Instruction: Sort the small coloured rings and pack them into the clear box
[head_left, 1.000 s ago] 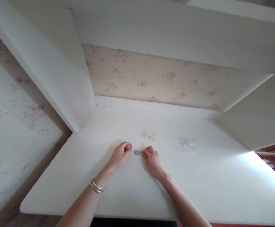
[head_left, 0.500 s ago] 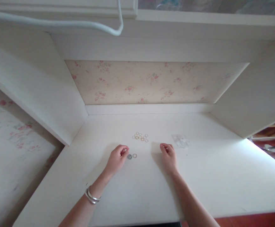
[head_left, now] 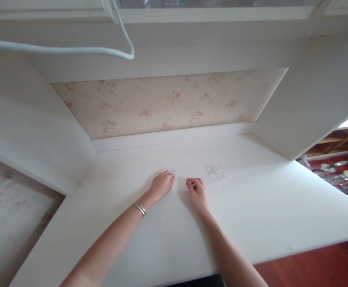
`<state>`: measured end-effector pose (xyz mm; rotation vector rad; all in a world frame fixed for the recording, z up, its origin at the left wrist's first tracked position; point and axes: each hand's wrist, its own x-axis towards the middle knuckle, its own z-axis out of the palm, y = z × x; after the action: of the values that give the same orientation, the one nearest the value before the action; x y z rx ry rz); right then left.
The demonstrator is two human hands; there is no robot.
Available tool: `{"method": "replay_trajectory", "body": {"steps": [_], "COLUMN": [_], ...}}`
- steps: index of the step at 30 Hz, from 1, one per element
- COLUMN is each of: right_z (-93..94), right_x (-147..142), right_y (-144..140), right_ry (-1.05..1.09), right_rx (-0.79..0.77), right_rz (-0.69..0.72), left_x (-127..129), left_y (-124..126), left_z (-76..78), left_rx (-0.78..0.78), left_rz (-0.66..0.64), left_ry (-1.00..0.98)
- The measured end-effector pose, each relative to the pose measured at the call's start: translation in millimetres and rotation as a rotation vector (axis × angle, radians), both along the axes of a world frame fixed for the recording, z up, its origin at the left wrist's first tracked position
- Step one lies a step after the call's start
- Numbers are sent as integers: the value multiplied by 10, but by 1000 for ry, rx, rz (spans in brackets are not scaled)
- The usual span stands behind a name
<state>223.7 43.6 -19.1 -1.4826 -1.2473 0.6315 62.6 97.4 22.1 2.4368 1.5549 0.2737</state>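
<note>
A silver metal bangle [head_left: 141,208] sat behind the left hand [head_left: 161,185]. That and the right hand [head_left: 198,193] were curled; I couldn't tell if either gripped anything. Thin round yellowish rings [head_left: 161,170] lay just past the left hand; one brush could have scattered them across the slick white tabletop [head_left: 252,207]. A crinkled clear plastic packet [head_left: 216,172] lay past the right hand.

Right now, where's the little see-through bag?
In the head view, the see-through bag lies on the white desk, right of centre, just beyond and to the right of the right hand.
</note>
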Motion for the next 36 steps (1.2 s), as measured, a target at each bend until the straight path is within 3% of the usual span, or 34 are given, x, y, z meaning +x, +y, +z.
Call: {"method": "replay_trajectory", "body": {"steps": [5,9,14,19,30,36], "right_z": [4,-10,-38,-30,-60,-70], "right_x": [-1,1,8,1,0,-8], "right_y": [15,19,27,26,12,4], "right_ry": [-10,-20,-31,-53,-68,-62], "right_rx": [0,-18,-24,-37,-40,-27], "right_rz": [17,22,31,40,21,20], "left_x": [-12,-175,-512,-749,-799,-832], "left_y": [-23,-118,-310,-549,-624,-589], "left_z": [-20,12,136,211,94,115], "left_rx": [-45,-100,-76,-55,-83,-112], "left_rz": [-108,-143,-108,-38,-59,-67], "left_ry": [13,-11,-150,-160,-122,-263]}}
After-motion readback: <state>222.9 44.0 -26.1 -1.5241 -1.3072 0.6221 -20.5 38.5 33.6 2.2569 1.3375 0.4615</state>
